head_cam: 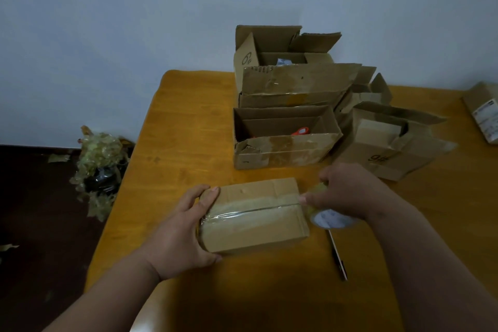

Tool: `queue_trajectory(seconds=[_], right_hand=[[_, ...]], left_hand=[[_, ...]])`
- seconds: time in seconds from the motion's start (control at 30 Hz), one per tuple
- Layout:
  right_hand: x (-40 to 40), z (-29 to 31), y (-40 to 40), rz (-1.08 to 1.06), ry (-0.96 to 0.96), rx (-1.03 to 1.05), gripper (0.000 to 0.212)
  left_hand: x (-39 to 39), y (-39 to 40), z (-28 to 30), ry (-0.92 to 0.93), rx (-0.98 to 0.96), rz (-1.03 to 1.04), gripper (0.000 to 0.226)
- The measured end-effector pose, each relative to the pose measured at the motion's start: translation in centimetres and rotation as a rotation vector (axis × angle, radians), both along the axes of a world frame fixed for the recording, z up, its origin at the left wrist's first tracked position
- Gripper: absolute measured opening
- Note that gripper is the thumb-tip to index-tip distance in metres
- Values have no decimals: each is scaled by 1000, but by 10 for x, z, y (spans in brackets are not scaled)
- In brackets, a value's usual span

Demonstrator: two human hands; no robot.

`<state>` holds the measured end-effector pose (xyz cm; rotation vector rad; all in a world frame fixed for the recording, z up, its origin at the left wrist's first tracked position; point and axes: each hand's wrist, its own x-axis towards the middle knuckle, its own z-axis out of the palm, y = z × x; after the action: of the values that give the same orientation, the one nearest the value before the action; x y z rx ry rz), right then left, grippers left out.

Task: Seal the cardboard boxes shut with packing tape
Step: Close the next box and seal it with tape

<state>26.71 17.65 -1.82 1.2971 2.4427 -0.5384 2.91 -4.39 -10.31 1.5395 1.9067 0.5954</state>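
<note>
While you hold things as they are, read these lines against the box (256, 214) in front of you.

Progress: you have one strip of tape (250, 209) running along the top seam of the box, from its left end to its right edge; it looks not yet cut from the roll (330, 217), so I judge this box nearly sealed.

Left hand (183, 229): your fingers and thumb curl round the left end of the box, pressing the strip's start over the edge.

Right hand (347, 194): you grip the roll just right of the box, with a fingertip at the box's right edge.

Cutter: a thin pen-like tool (336, 256) lies on the table (188, 121) just right of the box, below the roll; whether it is a knife I cannot tell.

Left to do: behind the box stand open boxes (283, 137), flaps up, none sealed.

Count, boxes: one taped; at least four open ones behind and behind-right, overlapping so the exact number is unsure; part of one more carton (482, 110) far right.

Count, others: one roll, one tool, one heap of used tape (99, 159) on the floor, left of the box.
</note>
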Motion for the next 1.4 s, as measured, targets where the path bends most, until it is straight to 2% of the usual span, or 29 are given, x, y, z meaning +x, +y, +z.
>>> queue_trajectory(seconds=[0.03,0.13,0.2,0.27,0.4,0.5,0.57,0.67,0.73,0.83,0.9,1.0,1.1,1.2,1.3,1.4], right_hand=[[0,-3,-1,-20,-15,-16,61],[6,-8,0,-15,88,-87,34],[13,-8,6,-61,249,-212,37],[16,-9,11,-96,308,-247,37],[13,-29,7,7,103,-45,41],[11,-39,6,8,9,-4,40],[8,-39,7,30,-46,-3,32],[4,-42,5,27,-79,-7,54],[3,-45,3,37,-55,-15,56],[4,-47,-1,38,-43,-54,51],[7,-48,-3,14,33,-69,35],[10,-49,-7,-70,218,-138,31],[4,-50,-13,-17,272,-204,28],[2,-52,-20,-32,360,-255,23],[13,-52,-19,-296,614,-440,20],[30,-55,-18,-607,917,-782,28]], left_hand=[[-1,1,0,-2,-2,-1,130],[-4,1,-1,3,-21,-8,131],[-6,1,-2,15,-28,-12,132],[-8,0,-3,17,-31,-13,132],[-7,1,-1,28,-35,-14,133],[-6,2,3,85,-66,-31,136],[-4,3,9,209,-141,-30,140],[15,14,18,535,-133,-71,141],[40,26,22,560,-52,-181,136],[61,37,16,596,-58,-325,118],[58,41,11,621,-89,-344,110],[59,49,15,604,-121,-336,114],[71,72,20,587,-84,-287,121],[75,88,19,610,-150,-321,128],[69,87,19,576,-116,-319,128],[63,80,28,495,-50,-289,125]])
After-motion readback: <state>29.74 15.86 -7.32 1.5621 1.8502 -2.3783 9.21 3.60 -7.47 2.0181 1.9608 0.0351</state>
